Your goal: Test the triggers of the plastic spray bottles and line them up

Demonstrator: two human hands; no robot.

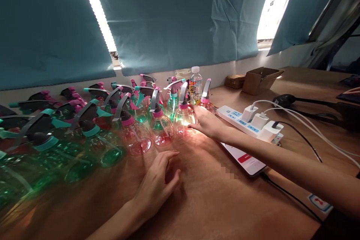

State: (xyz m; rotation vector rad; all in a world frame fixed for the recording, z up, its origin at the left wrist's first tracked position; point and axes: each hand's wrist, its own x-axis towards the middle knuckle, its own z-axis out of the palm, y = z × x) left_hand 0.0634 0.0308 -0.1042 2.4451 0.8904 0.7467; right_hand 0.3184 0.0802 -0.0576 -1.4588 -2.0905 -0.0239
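My right hand (204, 120) reaches across to a clear pink spray bottle (183, 122), its fingers at the neck and its thumb against the near side. The far fingers are partly hidden behind the bottle. Resting on the table, my left hand (157, 180) holds nothing, its fingers loosely curved and apart from the thumb. Just beyond it stand a pink spray bottle (162, 131) and another pink spray bottle (136, 140), both upright with grey trigger levers. A further pink-collared spray bottle (206, 102) sits right of my right hand.
Several green spray bottles (104, 146) crowd the left side. A labelled drink bottle (196, 84) stands by the wall. Under my right forearm lies a phone (246, 159), beside a white power strip (239, 120) with chargers and cables. An open cardboard box (257, 80) is farther back.
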